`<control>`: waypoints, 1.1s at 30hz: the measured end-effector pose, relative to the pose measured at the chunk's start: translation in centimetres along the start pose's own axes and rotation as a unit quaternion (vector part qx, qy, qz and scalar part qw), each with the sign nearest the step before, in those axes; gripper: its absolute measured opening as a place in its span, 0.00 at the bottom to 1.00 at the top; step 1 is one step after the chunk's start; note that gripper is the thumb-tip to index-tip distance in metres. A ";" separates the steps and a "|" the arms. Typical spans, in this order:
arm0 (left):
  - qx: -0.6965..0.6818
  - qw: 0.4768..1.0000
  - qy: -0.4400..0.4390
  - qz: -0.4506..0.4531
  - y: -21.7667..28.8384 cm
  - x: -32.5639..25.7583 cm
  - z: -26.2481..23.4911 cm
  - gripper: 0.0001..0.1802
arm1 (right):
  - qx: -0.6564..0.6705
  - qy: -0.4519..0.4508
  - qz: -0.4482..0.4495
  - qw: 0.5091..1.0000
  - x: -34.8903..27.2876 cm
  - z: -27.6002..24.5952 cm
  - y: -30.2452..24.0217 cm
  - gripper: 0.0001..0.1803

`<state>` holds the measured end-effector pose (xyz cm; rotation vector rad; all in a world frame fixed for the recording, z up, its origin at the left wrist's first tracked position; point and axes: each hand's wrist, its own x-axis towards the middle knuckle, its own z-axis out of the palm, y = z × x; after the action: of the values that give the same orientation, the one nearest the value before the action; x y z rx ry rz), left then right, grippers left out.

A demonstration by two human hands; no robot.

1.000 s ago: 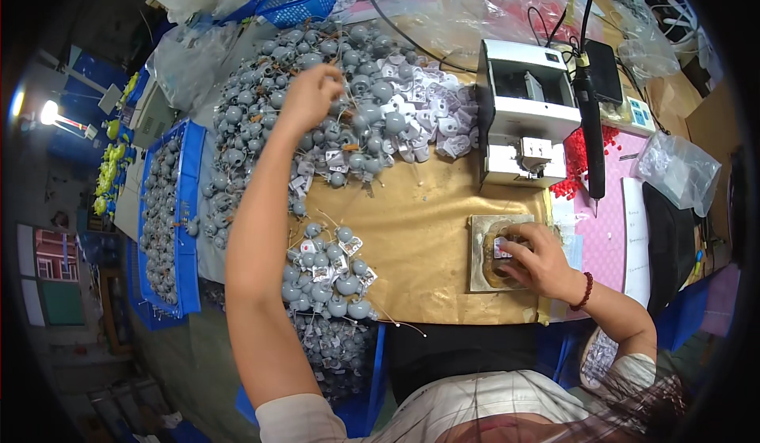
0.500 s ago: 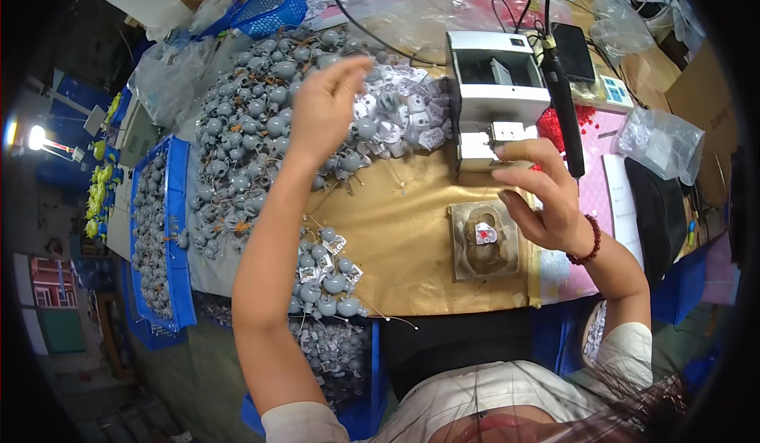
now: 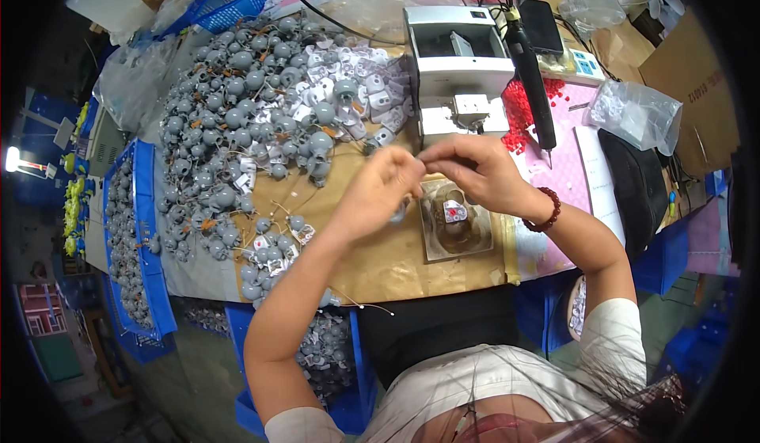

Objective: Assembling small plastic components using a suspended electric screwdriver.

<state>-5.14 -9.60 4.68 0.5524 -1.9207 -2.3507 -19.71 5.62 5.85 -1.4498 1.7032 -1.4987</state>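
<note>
I note the left hand [image 3: 378,190] curled, the right hand [image 3: 487,175] nearly pinched closed, contents of both indeterminable, and the white piece [image 3: 454,212] in the square block [image 3: 432,250], judged light, stiff, best held by its edges.

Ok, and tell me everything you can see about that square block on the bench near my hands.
The square block looks grey and metallic, with brownish stains and a rounded hollow in its top. A small white piece with a red spot sits in the hollow. The block lies flat on the gold-brown sheet, on your side of the white machine. Your right hand overlaps its far edge in view; whether they touch can't be told.
</note>
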 end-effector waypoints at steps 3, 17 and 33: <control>0.045 0.993 -0.104 -0.042 -2.6 -2.1 1.4 0.19 | -0.152 -0.030 -0.101 0.983 -2.2 -1.5 0.2 0.07; 0.383 0.913 0.078 0.115 -8.2 -6.8 6.1 0.19 | -0.403 -0.133 -0.143 0.894 -8.0 -0.3 4.5 0.16; 0.637 0.750 0.085 0.158 -7.1 -6.3 5.2 0.27 | -0.459 -0.248 -0.136 0.842 -8.6 0.5 3.3 0.12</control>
<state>0.40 -1.46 0.25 0.3555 -2.9237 -0.4632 -17.67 12.57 0.18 -2.3579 1.9840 -0.2265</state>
